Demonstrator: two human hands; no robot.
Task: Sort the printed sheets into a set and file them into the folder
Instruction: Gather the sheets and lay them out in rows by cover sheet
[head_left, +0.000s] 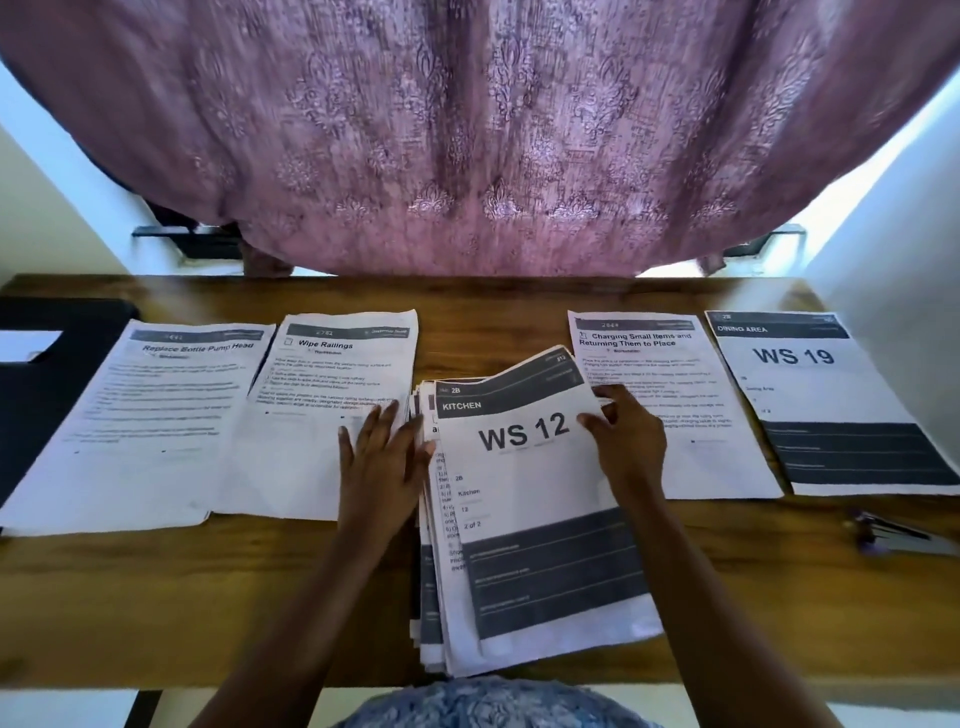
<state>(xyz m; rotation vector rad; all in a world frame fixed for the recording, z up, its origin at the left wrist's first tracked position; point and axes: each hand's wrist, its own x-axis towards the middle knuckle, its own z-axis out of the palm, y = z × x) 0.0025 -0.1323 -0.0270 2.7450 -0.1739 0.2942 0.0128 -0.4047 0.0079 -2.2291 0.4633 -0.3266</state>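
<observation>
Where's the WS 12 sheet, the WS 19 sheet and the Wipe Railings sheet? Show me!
WS 12 sheet (540, 493): head view, white middle below the big letters.
WS 19 sheet (826, 400): head view, white part under its title.
Wipe Railings sheet (322, 384): head view, on the lines of small print.

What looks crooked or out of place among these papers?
Only the middle stack: its sheets are fanned unevenly, and the top WS 12 sheet lies tilted across them, pinched at its edge by the right hand. The left hand rests flat beside it. Nothing looks torn or spilled.
</observation>
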